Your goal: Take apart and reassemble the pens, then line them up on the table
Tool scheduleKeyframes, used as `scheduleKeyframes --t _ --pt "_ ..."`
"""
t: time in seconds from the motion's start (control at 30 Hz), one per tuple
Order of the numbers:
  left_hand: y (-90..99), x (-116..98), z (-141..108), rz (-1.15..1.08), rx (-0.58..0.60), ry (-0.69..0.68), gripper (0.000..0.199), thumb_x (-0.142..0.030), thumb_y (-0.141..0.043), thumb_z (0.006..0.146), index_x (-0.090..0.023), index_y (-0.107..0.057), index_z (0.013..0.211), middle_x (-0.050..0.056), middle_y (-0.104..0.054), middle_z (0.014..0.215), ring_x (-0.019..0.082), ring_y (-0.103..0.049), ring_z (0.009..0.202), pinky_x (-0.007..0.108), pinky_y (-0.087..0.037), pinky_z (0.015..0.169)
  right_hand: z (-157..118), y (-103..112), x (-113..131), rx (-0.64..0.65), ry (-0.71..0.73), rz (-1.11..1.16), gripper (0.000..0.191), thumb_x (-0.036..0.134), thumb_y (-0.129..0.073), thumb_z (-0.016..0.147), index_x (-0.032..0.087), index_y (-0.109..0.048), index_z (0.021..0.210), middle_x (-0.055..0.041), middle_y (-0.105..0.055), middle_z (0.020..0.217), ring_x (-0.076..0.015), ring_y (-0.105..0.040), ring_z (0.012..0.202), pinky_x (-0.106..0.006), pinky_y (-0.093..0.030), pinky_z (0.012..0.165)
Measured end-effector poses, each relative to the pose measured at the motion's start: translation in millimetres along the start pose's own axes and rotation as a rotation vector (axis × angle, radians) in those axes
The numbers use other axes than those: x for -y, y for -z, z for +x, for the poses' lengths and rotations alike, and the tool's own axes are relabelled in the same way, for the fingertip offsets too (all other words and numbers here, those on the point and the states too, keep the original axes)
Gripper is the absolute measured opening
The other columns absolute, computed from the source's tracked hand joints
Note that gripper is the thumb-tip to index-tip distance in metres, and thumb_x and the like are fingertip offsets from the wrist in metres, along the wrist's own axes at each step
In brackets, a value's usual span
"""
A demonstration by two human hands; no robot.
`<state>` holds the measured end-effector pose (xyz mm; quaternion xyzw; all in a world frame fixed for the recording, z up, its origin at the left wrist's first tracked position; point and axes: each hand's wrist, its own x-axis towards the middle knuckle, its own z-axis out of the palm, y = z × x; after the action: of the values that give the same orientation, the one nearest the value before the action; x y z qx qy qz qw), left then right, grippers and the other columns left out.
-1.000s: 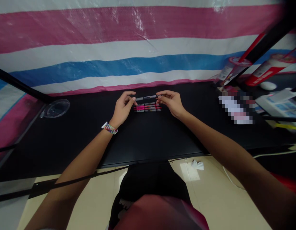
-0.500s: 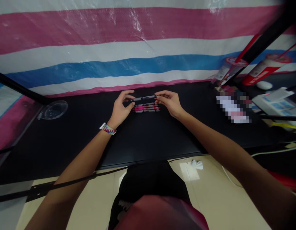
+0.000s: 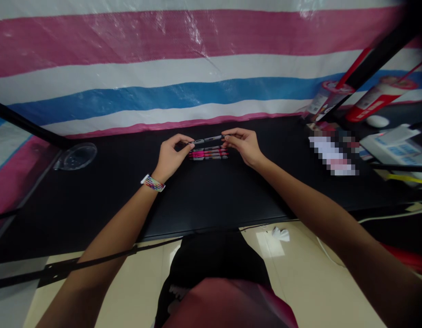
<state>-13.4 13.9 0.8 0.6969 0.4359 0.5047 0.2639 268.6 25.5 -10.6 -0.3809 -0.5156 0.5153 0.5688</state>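
Note:
A dark grey pen point(image 3: 208, 139) is held by its two ends, just beyond a row of pens. My left hand point(image 3: 172, 155) pinches its left end between thumb and fingers. Its right end is between the thumb and fingers of my right hand point(image 3: 243, 145). Several pens with pink and grey barrels point(image 3: 208, 155) lie side by side on the black table point(image 3: 211, 196), nearer to me than the held pen. A colourful woven band point(image 3: 152, 183) is round my left wrist.
A clear plastic lid point(image 3: 77, 157) lies at the table's left. To the right stand a clear cup point(image 3: 329, 98) and a red-and-white container point(image 3: 378, 98), near a white mouse point(image 3: 377, 121) and boxes point(image 3: 395, 146). A striped sheet point(image 3: 197, 68) hangs behind.
The held pen's right end has moved slightly up and its tilt has grown a little. My left hand has shifted slightly down. The row of pens has stayed in place.

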Motion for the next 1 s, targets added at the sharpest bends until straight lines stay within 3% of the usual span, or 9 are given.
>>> scheduleKeyframes --t 0.23,0.5,0.63,0.83,1.0 --pt "-0.4 5 -1 -0.005 0.026 0.04 0.017 -0.04 -0.085 0.097 -0.025 -0.089 0.105 0.006 -0.089 0.101 0.023 -0.081 0.093 0.04 -0.066 0.092 1 -1 -2 -0.02 0.019 0.003 0.028 0.041 -0.096 0.079 0.025 -0.089 0.1 -0.0017 -0.081 0.082 -0.0211 -0.079 0.078 -0.044 -0.07 0.088" --pt "2.1 2 -3 0.016 -0.015 -0.055 0.015 -0.027 -0.091 0.09 -0.025 -0.089 0.105 0.007 -0.089 0.108 0.024 -0.083 0.101 0.043 -0.067 0.1 -4 -3 2 0.008 -0.018 0.027 0.025 0.037 -0.095 0.079 0.022 -0.089 0.098 -0.0054 -0.084 0.089 -0.0192 -0.077 0.073 -0.042 -0.069 0.083" --pt "1.8 2 -3 -0.014 0.009 -0.046 0.019 -0.032 -0.089 0.095 -0.025 -0.089 0.113 0.007 -0.089 0.108 0.023 -0.083 0.098 0.041 -0.066 0.096 -4 -5 1 -0.009 -0.011 0.023 0.025 0.037 -0.094 0.079 0.022 -0.089 0.099 -0.0039 -0.082 0.086 -0.0188 -0.077 0.074 -0.041 -0.069 0.084" --pt "3.1 -6 -4 0.108 -0.041 -0.139 0.008 -0.032 -0.088 0.098 -0.028 -0.091 0.105 0.005 -0.089 0.105 0.024 -0.081 0.1 0.044 -0.065 0.099 -6 -6 4 0.005 -0.03 0.043 0.022 0.032 -0.094 0.078 0.021 -0.089 0.096 -0.0054 -0.083 0.088 -0.0184 -0.075 0.072 -0.039 -0.065 0.078" --pt "3.3 -9 -4 0.112 -0.056 -0.163 0.01 -0.033 -0.088 0.098 -0.028 -0.09 0.107 0.005 -0.088 0.106 0.024 -0.081 0.1 0.044 -0.064 0.099 -10 -8 13 0.051 -0.132 0.173 0.02 0.027 -0.089 0.081 0.022 -0.085 0.101 -0.0027 -0.078 0.088 -0.0177 -0.072 0.079 -0.04 -0.066 0.088"
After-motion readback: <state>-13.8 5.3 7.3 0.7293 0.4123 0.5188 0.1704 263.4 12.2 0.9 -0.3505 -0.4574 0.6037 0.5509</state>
